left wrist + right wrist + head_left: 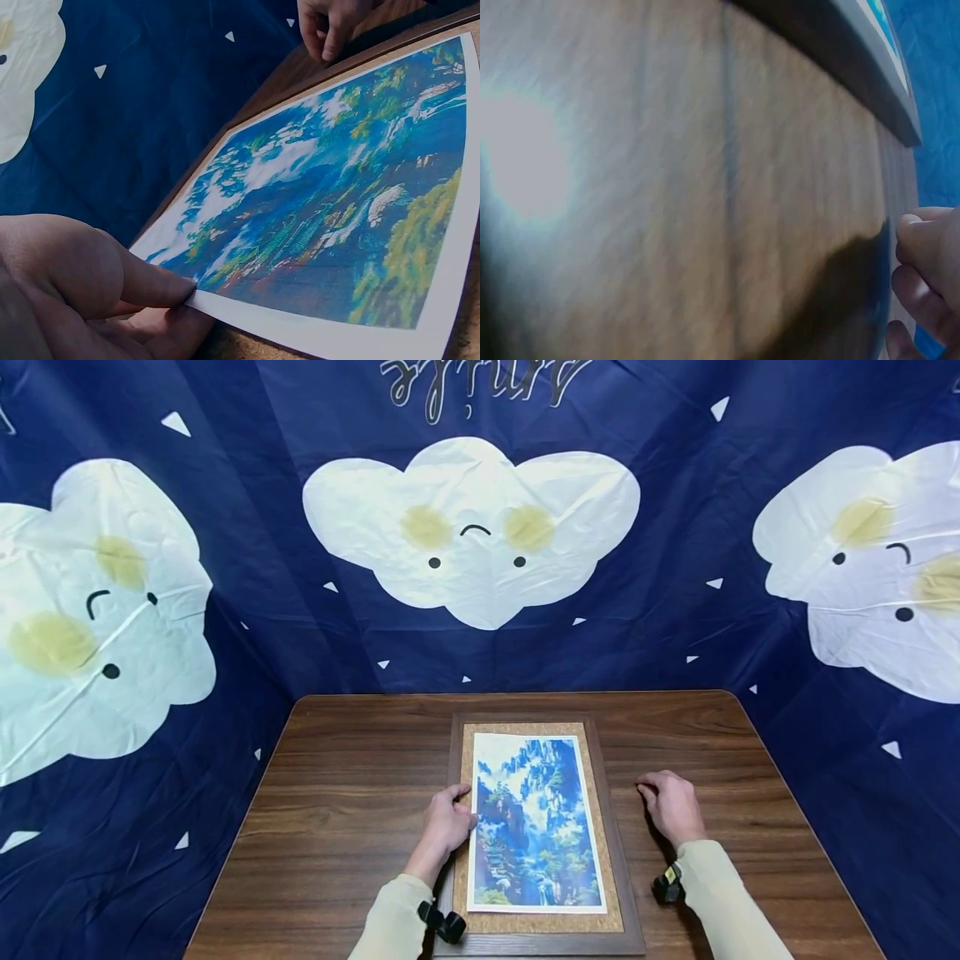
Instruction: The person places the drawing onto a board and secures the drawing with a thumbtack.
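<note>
A printed landscape picture [536, 827] in blue and white with a white border lies over the cork face of a brown-framed board [626, 860]. My left hand [450, 818] pinches the print's left edge between thumb and fingers, as the left wrist view shows with the thumb [161, 285] on top of the white border. To the right of the frame, my right hand [672, 806] is low over the table, apart from the board. Its fingers [922, 289] hang loosely curled, and no object shows in them.
The wooden table [345, 793] extends on both sides of the board. Behind it and at both sides hangs a dark blue cloth [472, 652] with white clouds and small triangles. Each wrist wears a small black camera, such as the left one [442, 922].
</note>
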Available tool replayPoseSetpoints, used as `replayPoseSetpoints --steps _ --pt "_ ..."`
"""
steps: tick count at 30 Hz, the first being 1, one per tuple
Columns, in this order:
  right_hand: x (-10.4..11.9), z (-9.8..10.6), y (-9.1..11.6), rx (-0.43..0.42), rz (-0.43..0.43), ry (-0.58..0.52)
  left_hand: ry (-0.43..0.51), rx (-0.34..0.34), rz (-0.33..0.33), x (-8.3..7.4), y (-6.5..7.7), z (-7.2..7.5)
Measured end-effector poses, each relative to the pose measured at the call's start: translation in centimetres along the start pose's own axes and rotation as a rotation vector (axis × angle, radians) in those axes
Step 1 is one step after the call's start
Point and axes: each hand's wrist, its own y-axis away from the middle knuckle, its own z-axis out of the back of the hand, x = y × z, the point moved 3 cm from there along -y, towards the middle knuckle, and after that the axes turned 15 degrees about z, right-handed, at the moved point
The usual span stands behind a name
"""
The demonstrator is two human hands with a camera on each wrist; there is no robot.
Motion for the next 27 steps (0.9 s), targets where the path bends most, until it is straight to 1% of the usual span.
replayPoseSetpoints --steps 4,7,11,17,23,27 --pt "0.8 -0.2 -1.0 -0.067 0.055 -0.018 -0.006 -0.006 0.005 0.0 0.0 0.0" --pt "1.5 -0.4 -1.9 -0.093 0.081 -0.044 -0.009 -0.010 0.004 -0.1 0.1 0.1" --pt "2.6 -0.8 -2.9 -0.081 0.096 -0.072 -0.001 -0.008 0.002 0.0 0.1 0.1" --pt "3.9 -1.6 -4.3 -0.051 0.088 -0.112 0.023 0.008 0.005 0.1 0.1 -0.1" --pt "5.3 -2.4 -5.6 -0.042 0.106 -0.142 0.020 0.002 -0.001 0.2 0.1 -0.1" --pt "6.1 -2.9 -6.4 -0.025 0.104 -0.169 0.022 0.001 -0.007 0.3 0.1 -0.2"
